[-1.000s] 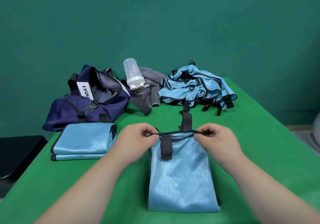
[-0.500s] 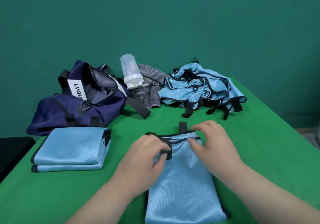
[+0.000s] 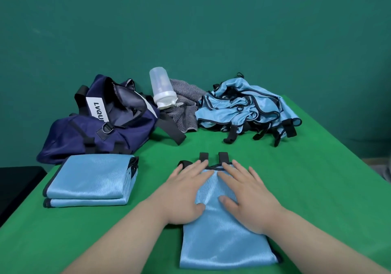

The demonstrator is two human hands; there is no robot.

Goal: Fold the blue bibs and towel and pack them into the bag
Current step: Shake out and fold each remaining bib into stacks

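Note:
A light blue bib (image 3: 224,244) lies folded into a long strip on the green table in front of me, its black straps (image 3: 212,157) poking out at the far end. My left hand (image 3: 186,191) and my right hand (image 3: 247,193) both press flat on its far half with straight fingers. A stack of folded blue bibs (image 3: 91,180) sits to the left. A heap of unfolded blue bibs (image 3: 247,108) lies at the back right. The navy bag (image 3: 95,121) stands open at the back left. A grey striped towel (image 3: 184,108) lies crumpled between bag and heap.
A clear plastic bottle with a white lid (image 3: 161,89) rests upside down against the towel. The bag's black strap (image 3: 172,129) trails onto the green table (image 3: 296,189). The table's right edge runs diagonally at the right; a dark surface (image 3: 19,187) sits off its left edge.
Both hands have let go of the bib's black neck edge and now lie flat on the fabric. The straps have been laid out beyond the far end.

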